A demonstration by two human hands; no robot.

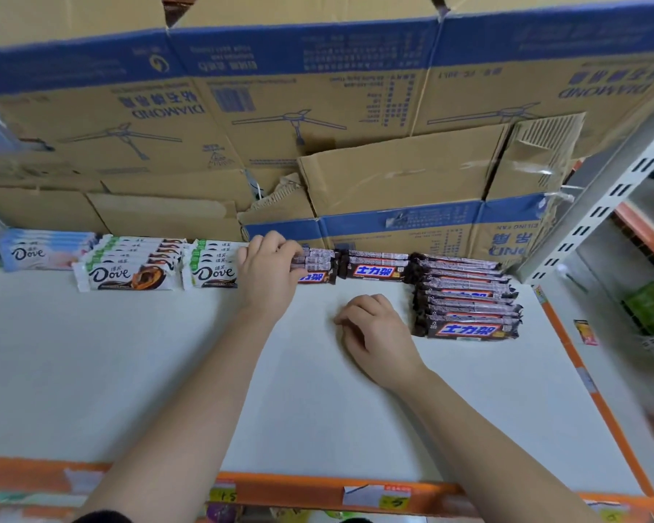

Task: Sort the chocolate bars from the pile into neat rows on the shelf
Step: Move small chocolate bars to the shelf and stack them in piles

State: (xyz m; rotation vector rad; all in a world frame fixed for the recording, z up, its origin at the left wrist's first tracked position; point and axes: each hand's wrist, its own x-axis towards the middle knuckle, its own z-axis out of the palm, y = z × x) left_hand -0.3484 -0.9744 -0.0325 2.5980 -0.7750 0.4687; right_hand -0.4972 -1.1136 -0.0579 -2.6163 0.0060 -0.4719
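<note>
The white shelf (129, 371) carries every bar in rows just in front of the cardboard boxes (393, 175), whose contents are hidden. Before the boxes' left part lie pale blue Dove bars (42, 251) and two white Dove rows (129, 266). Before their middle, the left hand (269, 273) curls its fingers round the end of a short brown stack (320, 266), with a second brown stack (374, 268) touching it. Before the right part runs a longer brown row (469, 296). The right hand (374, 330) rests loosely curled on the shelf, holding nothing.

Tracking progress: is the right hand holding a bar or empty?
Empty: the right hand rests loosely curled on the white shelf board, no wrapper showing.
</note>
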